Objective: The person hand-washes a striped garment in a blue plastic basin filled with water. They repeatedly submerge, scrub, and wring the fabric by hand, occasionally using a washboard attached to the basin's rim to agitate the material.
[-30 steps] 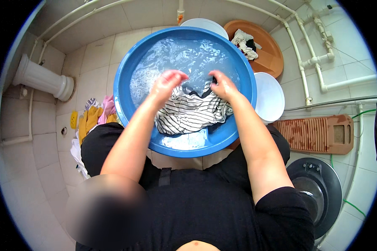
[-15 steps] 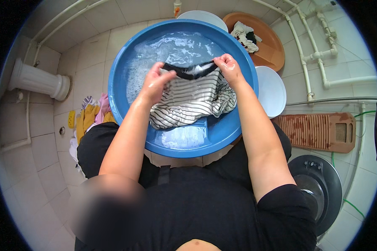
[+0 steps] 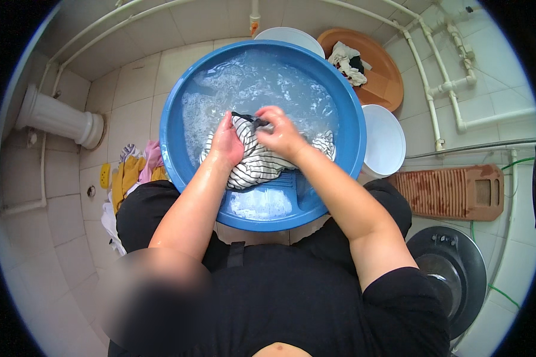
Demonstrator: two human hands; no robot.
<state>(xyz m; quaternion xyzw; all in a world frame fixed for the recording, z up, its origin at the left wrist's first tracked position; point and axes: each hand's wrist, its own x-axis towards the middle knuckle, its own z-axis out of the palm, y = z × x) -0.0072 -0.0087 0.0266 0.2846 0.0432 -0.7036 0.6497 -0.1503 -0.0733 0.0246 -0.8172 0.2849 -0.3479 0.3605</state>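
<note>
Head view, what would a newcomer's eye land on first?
Probably the big blue tub of cloudy water in the middle, where the left hand and right hand hold a striped cloth near its black edge. Next, perhaps, the brown washboard at the right and the heap of colourful clothes at the left.
</note>
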